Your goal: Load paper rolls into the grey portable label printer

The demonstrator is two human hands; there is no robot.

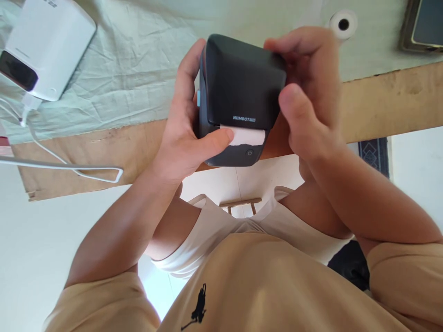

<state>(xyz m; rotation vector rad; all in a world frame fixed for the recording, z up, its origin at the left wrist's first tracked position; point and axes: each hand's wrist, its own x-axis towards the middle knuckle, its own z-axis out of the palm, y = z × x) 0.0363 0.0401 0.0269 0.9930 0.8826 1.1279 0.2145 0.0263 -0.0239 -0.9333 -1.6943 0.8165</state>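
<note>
A dark label printer (244, 78) with NIIMBOT lettering is held above the table's front edge, its lid down. A strip of white label paper (249, 137) with a torn edge sticks out of its front slot, above a power button. My left hand (187, 129) is closed around the printer's left side, its thumb pressing on the paper strip. My right hand (309, 87), slightly blurred, grips the printer's right side, index fingertip at the upper corner and thumb at the lower edge. Its other fingers are partly hidden.
A white device (51, 46) with a dark display lies at the upper left, a white cable (51, 152) running from it. A white paper roll (342, 24) and a dark-framed device (425, 27) are at the upper right. Pale green cloth (131, 60) covers the wooden table (387, 101).
</note>
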